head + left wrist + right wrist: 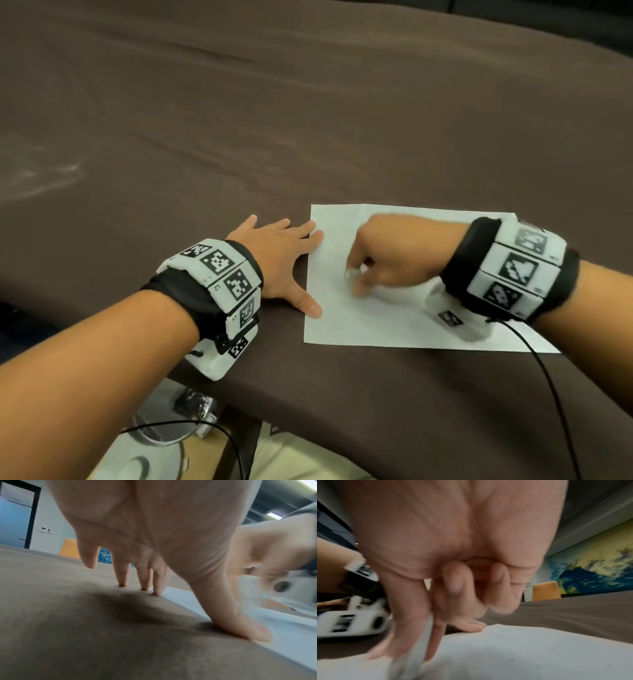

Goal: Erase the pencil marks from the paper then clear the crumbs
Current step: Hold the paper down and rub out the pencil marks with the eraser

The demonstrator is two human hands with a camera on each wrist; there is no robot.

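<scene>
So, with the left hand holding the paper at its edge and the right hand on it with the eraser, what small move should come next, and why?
Probably a short rubbing stroke. The right hand pinches a white eraser tip-down on the paper, and the left hand presses its left edge flat with spread fingers, so the sheet should stay put. Marks and crumbs are too blurred to see.

Head overhead; wrists low, facing

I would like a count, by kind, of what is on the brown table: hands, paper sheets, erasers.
Hands: 2, left hand flat, right hand pinching.
Paper sheets: 1, white paper.
Erasers: 1, white eraser, blurred.
Total: 4, on the table.
</scene>
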